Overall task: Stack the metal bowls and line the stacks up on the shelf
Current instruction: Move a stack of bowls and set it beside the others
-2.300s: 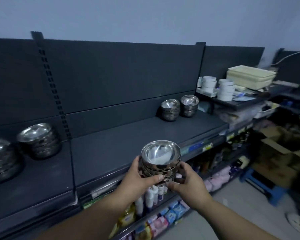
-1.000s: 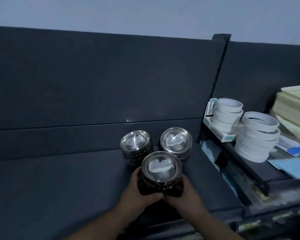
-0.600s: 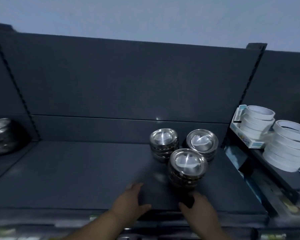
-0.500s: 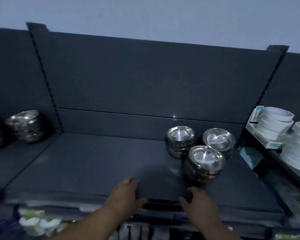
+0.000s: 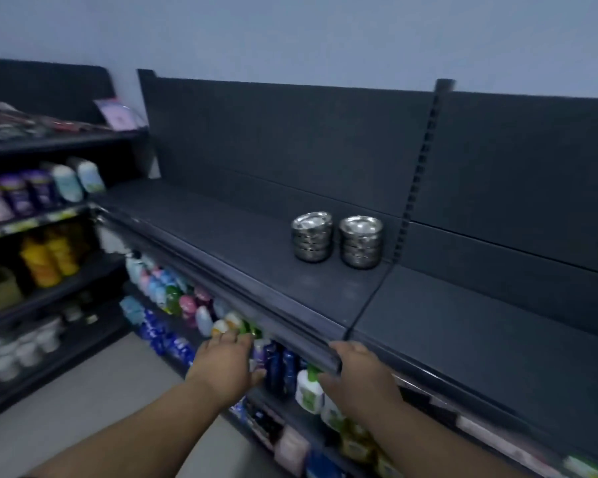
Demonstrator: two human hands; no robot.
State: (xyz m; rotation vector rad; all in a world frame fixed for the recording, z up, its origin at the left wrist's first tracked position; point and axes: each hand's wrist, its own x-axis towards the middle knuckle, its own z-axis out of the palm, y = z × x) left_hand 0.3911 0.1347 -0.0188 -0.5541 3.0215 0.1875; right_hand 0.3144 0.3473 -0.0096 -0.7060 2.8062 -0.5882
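Two stacks of shiny metal bowls stand side by side on the dark shelf [image 5: 242,246], close to the upright divider: the left stack [image 5: 312,237] and the right stack [image 5: 360,241]. Both of my hands are low in front of the shelf's front edge and hold nothing. My left hand [image 5: 225,363] hovers with fingers spread over the bottles below. My right hand [image 5: 358,377] is near the shelf's front lip, fingers apart. The three stacks set down further right are out of view.
The shelf section to the right [image 5: 480,339] of the divider [image 5: 416,174] is dark and flat. Below the shelf sit rows of coloured bottles [image 5: 183,298]. On the left another rack [image 5: 49,208] holds bottles and packets. Grey floor [image 5: 94,391] lies at lower left.
The stack I carried was set down in front of two others and released. My view has since swung left to two other stacks, with both hands dropped below the shelf edge.
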